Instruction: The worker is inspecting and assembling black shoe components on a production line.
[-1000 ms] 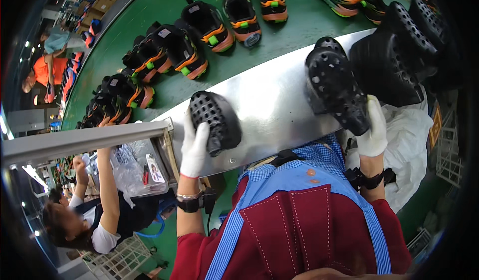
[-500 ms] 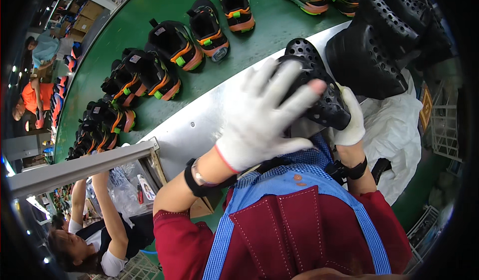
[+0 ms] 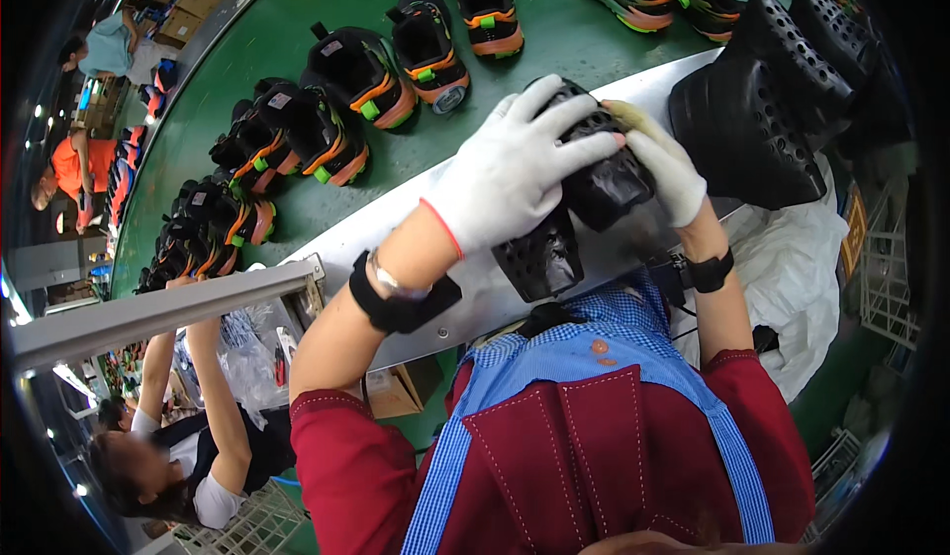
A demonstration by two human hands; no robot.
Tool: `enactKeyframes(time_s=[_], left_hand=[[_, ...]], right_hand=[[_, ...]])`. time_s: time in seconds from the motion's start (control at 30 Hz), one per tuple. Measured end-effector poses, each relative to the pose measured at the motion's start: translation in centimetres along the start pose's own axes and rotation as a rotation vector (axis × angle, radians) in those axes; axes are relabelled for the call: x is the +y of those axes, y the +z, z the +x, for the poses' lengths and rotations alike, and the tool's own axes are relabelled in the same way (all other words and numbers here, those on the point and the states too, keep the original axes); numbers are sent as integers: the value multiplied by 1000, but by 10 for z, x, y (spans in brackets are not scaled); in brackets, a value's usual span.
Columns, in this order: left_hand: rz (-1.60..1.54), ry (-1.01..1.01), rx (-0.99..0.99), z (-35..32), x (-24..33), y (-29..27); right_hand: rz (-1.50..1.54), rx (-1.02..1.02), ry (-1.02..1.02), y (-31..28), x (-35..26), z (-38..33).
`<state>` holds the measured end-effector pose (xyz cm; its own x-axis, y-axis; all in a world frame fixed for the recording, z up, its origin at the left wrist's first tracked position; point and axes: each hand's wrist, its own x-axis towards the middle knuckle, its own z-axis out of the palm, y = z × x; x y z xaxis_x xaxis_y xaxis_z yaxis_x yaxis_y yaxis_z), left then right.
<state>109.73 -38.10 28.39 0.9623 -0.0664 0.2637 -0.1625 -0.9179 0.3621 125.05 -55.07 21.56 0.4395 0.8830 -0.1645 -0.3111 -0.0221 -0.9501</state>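
Both my hands wear white gloves. My left hand (image 3: 515, 164) is closed over the upper left side of a black perforated plastic shoe form (image 3: 612, 194), with a bare fingertip showing through the glove. On the form's right side, my right hand (image 3: 665, 164) wraps its edge; part of that glove looks yellowed. A second perforated form (image 3: 542, 258) sits under my left hand, above the metal ledge (image 3: 406, 214); whether my palm holds it or it rests there, I cannot tell. Several larger stacked black forms (image 3: 737, 125) stand at the right.
Black-and-orange sneakers (image 3: 361, 75) line the green table (image 3: 267, 41). A grey metal frame (image 3: 178, 308) juts in at left, near a co-worker's raised arms (image 3: 213, 377). White plastic sheeting (image 3: 782, 288) hangs at right, beside a wire rack (image 3: 891, 293). A cardboard box (image 3: 396, 392) sits below the ledge.
My left hand has gone from spread, blurred fingers to a closed hold on the form. The forms have turned and separated, so a second one shows lower left. The right hand has moved up.
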Motion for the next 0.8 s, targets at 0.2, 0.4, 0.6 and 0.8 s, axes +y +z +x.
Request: enactKeyframes(time_s=[0.2,0.4,0.6,0.8], left_hand=[[-153,-53,24,-5,-21,3],[-267,-367,240,-51,-26,-10],[-143,-470,204,-107,-38,6],[406,-746,410,-140,-75,-25]], right_hand=[[-424,312,-107,16,-6,7],[-1086,-61,-614,56,-77,-59],[-1380,-441,-301,93,-69,-61],[-1382,-489,-351,80,-63,-61]])
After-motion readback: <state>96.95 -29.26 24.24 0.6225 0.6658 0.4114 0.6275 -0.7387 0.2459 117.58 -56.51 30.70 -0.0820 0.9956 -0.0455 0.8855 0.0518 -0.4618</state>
